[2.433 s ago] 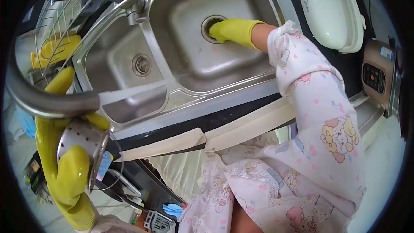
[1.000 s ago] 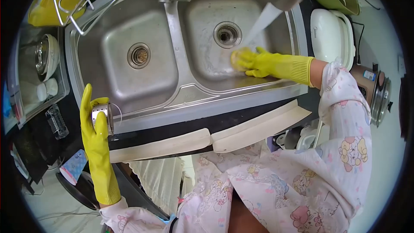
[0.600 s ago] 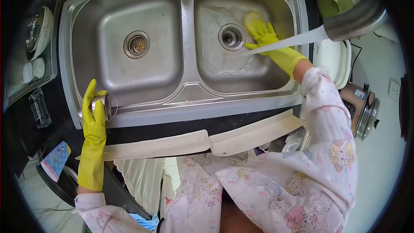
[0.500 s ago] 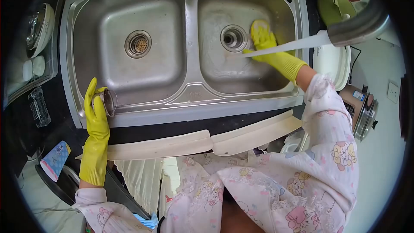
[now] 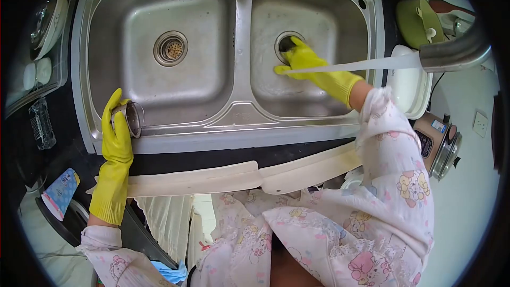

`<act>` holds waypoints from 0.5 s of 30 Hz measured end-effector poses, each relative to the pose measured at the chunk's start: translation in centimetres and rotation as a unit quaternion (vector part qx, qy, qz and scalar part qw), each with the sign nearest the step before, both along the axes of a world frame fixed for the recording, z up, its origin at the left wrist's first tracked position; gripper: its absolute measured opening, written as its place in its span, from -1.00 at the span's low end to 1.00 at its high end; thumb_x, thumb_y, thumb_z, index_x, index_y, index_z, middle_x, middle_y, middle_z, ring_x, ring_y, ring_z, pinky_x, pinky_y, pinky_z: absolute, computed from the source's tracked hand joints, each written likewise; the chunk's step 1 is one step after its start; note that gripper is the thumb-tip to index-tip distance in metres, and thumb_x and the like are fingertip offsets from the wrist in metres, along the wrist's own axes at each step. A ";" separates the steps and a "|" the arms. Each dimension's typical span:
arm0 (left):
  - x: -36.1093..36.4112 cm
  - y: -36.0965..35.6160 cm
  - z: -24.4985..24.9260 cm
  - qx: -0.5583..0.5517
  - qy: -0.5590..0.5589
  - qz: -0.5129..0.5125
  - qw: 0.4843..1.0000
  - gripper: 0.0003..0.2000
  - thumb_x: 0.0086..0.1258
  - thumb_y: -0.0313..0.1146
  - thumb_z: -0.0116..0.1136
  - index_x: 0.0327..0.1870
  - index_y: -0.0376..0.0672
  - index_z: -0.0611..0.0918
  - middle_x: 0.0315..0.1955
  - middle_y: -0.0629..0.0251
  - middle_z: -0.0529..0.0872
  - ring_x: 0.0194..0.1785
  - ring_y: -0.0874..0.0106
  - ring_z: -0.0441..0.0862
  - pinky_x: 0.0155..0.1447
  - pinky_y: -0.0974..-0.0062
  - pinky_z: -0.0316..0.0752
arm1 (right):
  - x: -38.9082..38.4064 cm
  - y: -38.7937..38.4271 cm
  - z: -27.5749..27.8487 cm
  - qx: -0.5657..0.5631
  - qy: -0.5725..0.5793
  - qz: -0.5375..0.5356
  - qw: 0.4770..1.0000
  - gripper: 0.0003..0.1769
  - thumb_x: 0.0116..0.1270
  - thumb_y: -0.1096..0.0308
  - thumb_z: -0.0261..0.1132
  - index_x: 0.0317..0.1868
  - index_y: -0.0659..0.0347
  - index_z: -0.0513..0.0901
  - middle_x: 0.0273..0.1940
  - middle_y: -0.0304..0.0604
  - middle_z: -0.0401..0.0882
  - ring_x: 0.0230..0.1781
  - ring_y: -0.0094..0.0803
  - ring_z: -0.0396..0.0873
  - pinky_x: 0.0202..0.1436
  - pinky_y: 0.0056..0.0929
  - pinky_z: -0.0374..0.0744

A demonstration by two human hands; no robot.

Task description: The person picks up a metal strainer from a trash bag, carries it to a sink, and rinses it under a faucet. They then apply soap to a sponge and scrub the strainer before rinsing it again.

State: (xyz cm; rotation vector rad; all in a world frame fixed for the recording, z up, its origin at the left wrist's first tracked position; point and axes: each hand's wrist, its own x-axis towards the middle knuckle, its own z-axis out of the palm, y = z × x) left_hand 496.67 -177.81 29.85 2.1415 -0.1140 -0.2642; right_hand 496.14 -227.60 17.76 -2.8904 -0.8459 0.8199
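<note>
A person in yellow rubber gloves is at a double-bowl steel sink (image 5: 175, 133). Work looks partway along: a perforated metal strainer cup (image 5: 133, 118) is out in the left hand (image 5: 118, 146), not seated in a drain, and water (image 5: 372, 64) is running from the spout (image 5: 457, 53) at right. The right drain (image 5: 278, 49) shows a dark opening beside the glove; a speckled strainer sits in the left drain (image 5: 171, 49). Whether the right bowl (image 5: 287, 100) is fully clean cannot be told. The left forearm rises from the near left, fingers pointing to the far side and curled around the cup, which is tipped on its side above the sink's near-left corner, mouth facing right. The right hand (image 5: 308, 59) reaches in from the right, palm down and wrist low over the bowl, thumb stretched left and fingers at the drain's edge. Its fingertips are partly hidden, so I cannot tell whether it grips anything.
</note>
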 end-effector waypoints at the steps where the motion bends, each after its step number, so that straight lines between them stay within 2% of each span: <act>1: 0.1 -0.1 0.2 0.009 -0.004 -0.004 1.000 -0.62 0.53 -0.27 -0.21 0.27 -0.21 0.42 0.10 0.19 0.55 0.12 0.41 0.51 0.30 0.49 0.27 | -0.8 1.3 0.5 -0.017 -0.004 -0.108 0.994 -0.38 0.22 -0.13 0.18 -0.12 0.37 0.56 -0.18 0.14 0.61 -0.08 0.04 0.56 0.33 -0.13 0.26; 3: 0.3 -0.4 0.3 0.015 -0.005 -0.008 1.000 -0.62 0.53 -0.26 -0.21 0.27 -0.21 0.42 0.09 0.19 0.56 0.12 0.41 0.51 0.30 0.49 0.27 | -0.3 2.1 -0.2 0.039 0.072 -0.304 0.949 -0.36 0.16 -0.13 0.22 -0.08 0.36 0.55 -0.12 0.11 0.60 -0.02 0.03 0.52 0.34 -0.14 0.25; 5: 0.2 -0.9 0.4 0.015 -0.006 -0.002 1.000 -0.62 0.53 -0.24 -0.20 0.26 -0.22 0.43 0.08 0.19 0.57 0.14 0.41 0.51 0.30 0.49 0.28 | 1.2 2.0 -1.5 0.139 0.174 -0.449 0.865 -0.33 0.11 -0.13 0.26 -0.04 0.35 0.55 -0.06 0.09 0.58 0.04 0.02 0.48 0.36 -0.16 0.24; 6: 0.2 -0.9 0.3 0.013 -0.009 0.001 1.000 -0.62 0.53 -0.24 -0.20 0.26 -0.22 0.43 0.08 0.19 0.57 0.14 0.41 0.51 0.30 0.49 0.28 | 1.3 2.1 -1.8 0.162 0.178 -0.466 0.851 -0.32 0.09 -0.13 0.28 -0.02 0.34 0.55 -0.04 0.07 0.57 0.07 0.02 0.46 0.36 -0.17 0.24; 7: 0.2 -0.8 0.3 0.017 -0.005 0.002 1.000 -0.62 0.53 -0.25 -0.21 0.26 -0.22 0.43 0.10 0.19 0.56 0.15 0.40 0.50 0.30 0.48 0.28 | 1.0 1.9 -2.0 0.171 0.162 -0.454 0.859 -0.30 0.06 -0.13 0.30 0.00 0.34 0.55 -0.01 0.06 0.56 0.11 0.01 0.44 0.37 -0.18 0.23; 8: 0.1 -0.6 0.3 0.021 0.004 0.001 1.000 -0.62 0.53 -0.26 -0.21 0.25 -0.22 0.43 0.11 0.19 0.54 0.16 0.40 0.50 0.31 0.48 0.28 | 0.4 1.4 -1.2 0.155 0.126 -0.379 0.903 -0.28 0.04 -0.13 0.32 0.02 0.33 0.55 0.02 0.05 0.55 0.14 0.00 0.42 0.37 -0.19 0.23; 9: -0.2 -0.6 0.2 0.020 0.009 0.000 1.000 -0.62 0.53 -0.26 -0.21 0.25 -0.22 0.43 0.11 0.19 0.54 0.16 0.40 0.50 0.31 0.48 0.28 | 0.1 0.1 -0.4 0.125 0.080 -0.250 0.957 -0.26 0.01 -0.13 0.33 0.04 0.33 0.55 0.05 0.04 0.54 0.17 0.00 0.40 0.38 -0.19 0.22; 10: -0.1 -0.8 0.2 0.005 0.002 0.009 1.000 -0.62 0.52 -0.25 -0.16 0.25 -0.22 0.43 0.08 0.18 0.56 0.14 0.40 0.51 0.30 0.48 0.28 | 0.2 -1.2 0.2 0.112 0.036 -0.125 0.985 -0.24 -0.01 -0.13 0.35 0.06 0.32 0.54 0.08 0.02 0.53 0.20 -0.01 0.38 0.39 -0.20 0.22; 12: 0.1 -1.0 0.2 -0.007 -0.006 0.021 1.000 -0.61 0.50 -0.24 -0.11 0.25 -0.22 0.43 0.05 0.18 0.58 0.13 0.39 0.51 0.29 0.47 0.28 | 1.8 -4.4 0.5 0.151 -0.009 0.080 0.985 -0.19 -0.07 -0.13 0.39 0.09 0.31 0.54 0.14 0.00 0.52 0.26 -0.02 0.34 0.40 -0.22 0.21; 13: 0.1 -1.1 0.3 0.004 -0.014 0.020 1.000 -0.62 0.50 -0.25 -0.11 0.25 -0.21 0.44 0.04 0.19 0.58 0.12 0.40 0.51 0.28 0.48 0.29 | 2.5 -5.4 0.1 0.180 -0.007 0.117 0.977 -0.16 -0.09 -0.13 0.41 0.11 0.30 0.54 0.17 -0.02 0.51 0.30 -0.02 0.32 0.40 -0.23 0.21; 15: 0.1 -1.0 0.3 0.024 -0.023 0.031 0.999 -0.63 0.50 -0.26 -0.11 0.24 -0.21 0.45 0.03 0.20 0.59 0.11 0.41 0.52 0.27 0.48 0.29 | 2.9 -6.4 -1.6 0.190 0.017 0.105 0.976 -0.21 -0.09 -0.08 0.44 0.10 0.27 0.56 0.17 -0.02 0.51 0.32 -0.02 0.29 0.39 -0.22 0.23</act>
